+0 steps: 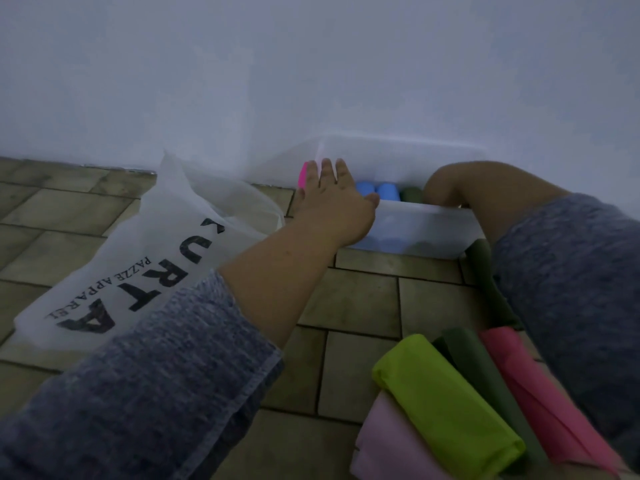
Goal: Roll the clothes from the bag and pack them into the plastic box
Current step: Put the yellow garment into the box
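packing step: both hands are at the box (426,226), which sits against the wall (311,64). the left hand (332,199) lies flat over the box's left end, fingers (328,171) straight and close together, on or just above a pink roll (303,174); i cannot tell if they touch it. its thumb points toward two blue rolls (375,192) mid-box, with a green roll (410,194) just right of them. the right hand (446,187) bends down into the box's right end; its fingers are hidden behind the near wall, so i cannot tell their state. the bag (138,265) lies slumped just left of the box. a pile (446,400) of clothes lies in front of the box, to the right, so the task looks partway done. the next move likely calls for pressing the rolls snug, then reaching for the pile's lime piece.
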